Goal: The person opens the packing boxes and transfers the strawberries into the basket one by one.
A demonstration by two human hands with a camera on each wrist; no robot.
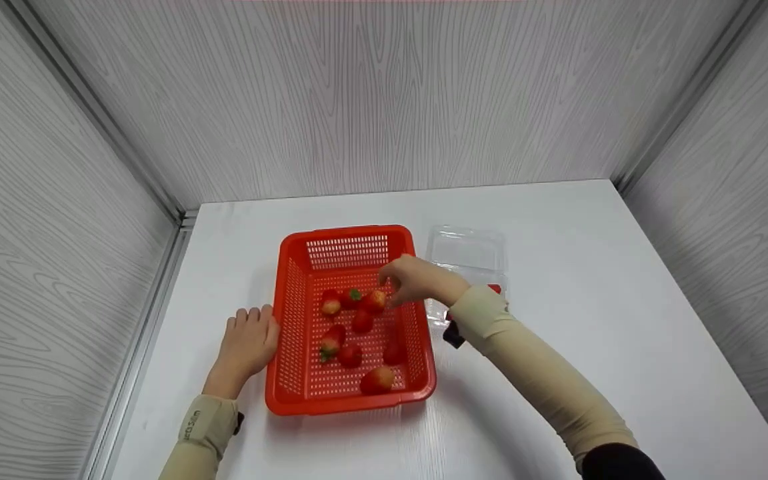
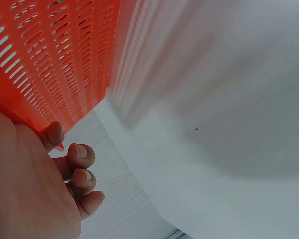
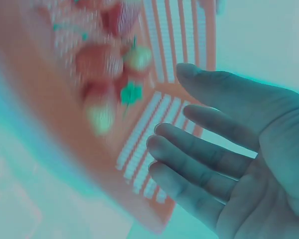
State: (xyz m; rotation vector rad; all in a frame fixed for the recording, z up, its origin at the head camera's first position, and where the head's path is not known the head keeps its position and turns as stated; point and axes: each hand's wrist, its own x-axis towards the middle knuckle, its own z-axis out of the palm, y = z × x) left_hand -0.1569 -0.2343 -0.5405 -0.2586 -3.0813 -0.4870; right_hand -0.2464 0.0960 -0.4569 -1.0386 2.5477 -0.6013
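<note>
From the head view, a red slotted basket [image 1: 351, 320] sits on the white surface [image 1: 591, 280], holding about nine loose strawberries [image 1: 361, 323]. The right hand [image 1: 414, 279] hovers over the berries with relaxed fingers, gripping nothing. The left hand [image 1: 247, 343] rests open against the basket's left wall. A clear plastic box [image 1: 467, 257] stands just beside the basket, with something red in its near end. The berries look soft, light and easily bruised, best pinched gently round the shoulders.

In the left wrist view, loosely bent fingers [image 2: 79, 164] lie by the basket wall [image 2: 55, 64].

The right wrist view, blurred, shows spread fingers [image 3: 199, 149] above berries [image 3: 99, 64].
</note>
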